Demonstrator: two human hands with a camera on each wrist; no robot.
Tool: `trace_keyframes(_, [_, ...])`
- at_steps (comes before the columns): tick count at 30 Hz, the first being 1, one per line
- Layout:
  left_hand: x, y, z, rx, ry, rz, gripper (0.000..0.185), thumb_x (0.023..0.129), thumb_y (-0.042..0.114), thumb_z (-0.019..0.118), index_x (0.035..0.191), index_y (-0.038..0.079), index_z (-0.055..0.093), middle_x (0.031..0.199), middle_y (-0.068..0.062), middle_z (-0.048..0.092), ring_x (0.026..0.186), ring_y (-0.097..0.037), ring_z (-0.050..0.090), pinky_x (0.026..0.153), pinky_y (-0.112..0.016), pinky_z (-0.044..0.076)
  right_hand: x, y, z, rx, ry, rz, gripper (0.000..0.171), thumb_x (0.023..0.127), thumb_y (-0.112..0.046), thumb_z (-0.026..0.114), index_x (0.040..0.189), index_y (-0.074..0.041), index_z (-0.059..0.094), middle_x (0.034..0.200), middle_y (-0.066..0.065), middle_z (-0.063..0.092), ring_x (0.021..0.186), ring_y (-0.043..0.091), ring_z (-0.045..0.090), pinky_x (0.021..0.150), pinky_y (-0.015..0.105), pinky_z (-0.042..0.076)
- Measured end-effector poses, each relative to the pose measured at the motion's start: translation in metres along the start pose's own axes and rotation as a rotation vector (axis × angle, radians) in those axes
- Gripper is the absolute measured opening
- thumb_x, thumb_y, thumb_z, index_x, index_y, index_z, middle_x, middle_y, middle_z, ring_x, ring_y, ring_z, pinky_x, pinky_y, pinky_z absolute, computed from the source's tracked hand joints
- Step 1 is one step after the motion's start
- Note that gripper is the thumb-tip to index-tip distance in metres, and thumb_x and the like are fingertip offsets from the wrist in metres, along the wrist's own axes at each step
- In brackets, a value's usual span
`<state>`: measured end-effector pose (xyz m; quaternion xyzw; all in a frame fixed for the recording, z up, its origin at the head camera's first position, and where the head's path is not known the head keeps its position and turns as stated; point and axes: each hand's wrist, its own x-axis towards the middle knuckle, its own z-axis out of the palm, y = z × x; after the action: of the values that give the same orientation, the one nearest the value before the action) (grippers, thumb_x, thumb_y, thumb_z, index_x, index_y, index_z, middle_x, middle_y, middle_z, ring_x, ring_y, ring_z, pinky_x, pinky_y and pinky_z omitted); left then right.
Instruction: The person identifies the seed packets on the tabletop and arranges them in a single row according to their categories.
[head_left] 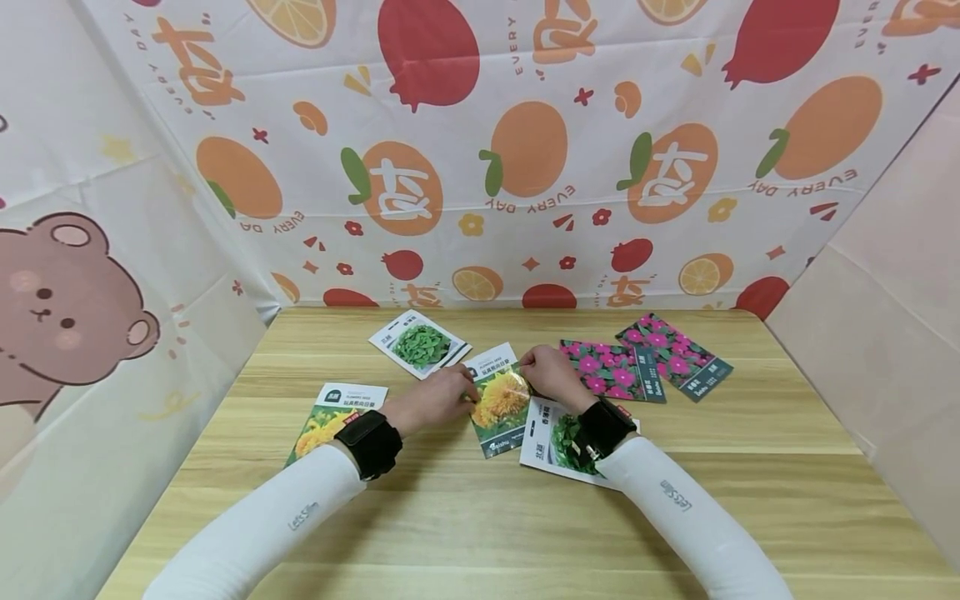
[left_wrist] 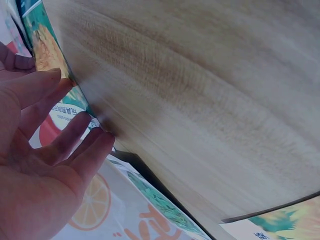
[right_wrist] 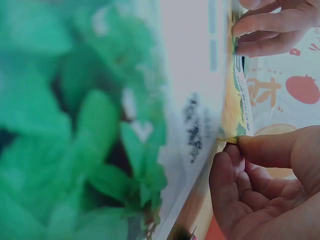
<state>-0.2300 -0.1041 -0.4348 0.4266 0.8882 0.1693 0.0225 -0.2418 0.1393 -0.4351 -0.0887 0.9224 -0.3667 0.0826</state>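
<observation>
Our R hand (head_left: 553,377) pinches the yellow pkt (head_left: 501,400) btwn thumb and finger, on its R edge toward the far corner; the R wrist view shows this clearly. Our L hand (head_left: 442,396) has its fingertips at the L edge, about halfway along, but we can't tell if they grip or only touch. So the pkt lies right btwn the two hands, neither really nearer, w/ its long axis running mostly away from us, far end leaning a bit L, near end a bit R. That's the key relation: both hands work across the short width, one per long side. We can't tell if the whole pkt sits flat on the table (head_left: 420,533). Just R of its near end is the near green pkt (head_left: 557,443), partly under our R wrist; the two meet or nearly so, and we can't say which overlaps. That's the closest thing in the way, esp. for the R arm. Far green pkt (head_left: 420,343) lies beyond our L hand, its corner close to the yellow pkt's far L corner. Other yellow pkt (head_left: 330,417) is farther L, partly hidden by our L forearm. Beyond our R hand: inner pink pkt (head_left: 603,367), then outer pink pkt (head_left: 675,354), right beside it.
</observation>
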Motion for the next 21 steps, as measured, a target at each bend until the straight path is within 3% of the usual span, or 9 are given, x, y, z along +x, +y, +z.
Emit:
trace_keyframes(3, [0.0,0.0,-0.001,0.011,-0.003,0.003,0.011,0.095,0.007,0.075,0.102,0.001,0.081,0.107,-0.013,0.07,0.108,-0.029,0.065,0.096,-0.043,0.056,0.002,0.001,-0.001,0.044,-0.007,0.03,0.019,0.106,-0.007,0.058,0.115,0.0,0.073,0.122,0.017,0.069,0.091,0.023,0.064,0.097,0.043,0.052])
trace_keyframes(4, [-0.001,0.008,-0.008,0.009,-0.013,-0.017,0.01,0.093,0.003,0.076,0.1,0.0,0.081,0.105,-0.014,0.07,0.107,-0.03,0.065,0.095,-0.044,0.056,0.002,0.001,-0.001,0.06,-0.015,0.036,0.018,0.106,-0.007,0.058,0.113,0.0,0.073,0.119,0.017,0.07,0.086,0.022,0.062,0.094,0.041,0.052])
trace_keyframes(8, [-0.003,0.007,-0.009,-0.027,0.009,-0.093,0.013,0.096,0.006,0.073,0.105,0.001,0.081,0.112,-0.014,0.07,0.11,-0.03,0.065,0.098,-0.045,0.055,0.001,-0.001,-0.005,0.129,-0.055,0.053,0.019,0.107,-0.007,0.056,0.102,-0.001,0.073,0.092,0.009,0.065,0.066,0.017,0.043,0.076,0.034,0.039])
trace_keyframes(10, [-0.004,0.005,-0.011,-0.062,0.061,-0.137,0.015,0.097,0.007,0.071,0.108,0.001,0.08,0.114,-0.015,0.07,0.111,-0.031,0.066,0.098,-0.046,0.055,-0.001,-0.004,-0.007,0.171,-0.074,0.061,0.021,0.107,-0.007,0.055,0.096,-0.001,0.071,0.077,0.006,0.055,0.063,0.017,0.036,0.07,0.034,0.034])
trace_keyframes(14, [-0.005,0.001,-0.018,-0.119,0.222,-0.209,0.018,0.097,0.004,0.069,0.112,-0.001,0.078,0.117,-0.018,0.07,0.113,-0.035,0.064,0.099,-0.05,0.053,-0.003,-0.009,-0.014,0.244,-0.084,0.077,0.022,0.108,-0.008,0.054,0.091,-0.001,0.066,0.069,0.003,0.045,0.062,0.017,0.037,0.063,0.032,0.031])
trace_keyframes(17, [-0.007,-0.001,-0.026,-0.171,0.332,-0.279,0.02,0.098,0.003,0.068,0.115,-0.002,0.076,0.121,-0.02,0.066,0.113,-0.037,0.062,0.097,-0.052,0.051,-0.004,-0.011,-0.019,0.279,-0.087,0.08,0.019,0.109,-0.009,0.053,0.095,-0.001,0.063,0.072,0.005,0.044,0.064,0.018,0.037,0.062,0.032,0.03])
trace_keyframes(21, [-0.01,-0.003,-0.034,-0.297,0.435,-0.372,0.026,0.099,0.005,0.068,0.124,-0.003,0.071,0.125,-0.022,0.059,0.112,-0.038,0.061,0.094,-0.048,0.054,-0.004,-0.014,-0.024,0.31,-0.077,0.084,0.016,0.111,-0.011,0.051,0.11,0.001,0.062,0.089,0.014,0.053,0.076,0.023,0.042,0.068,0.035,0.034])
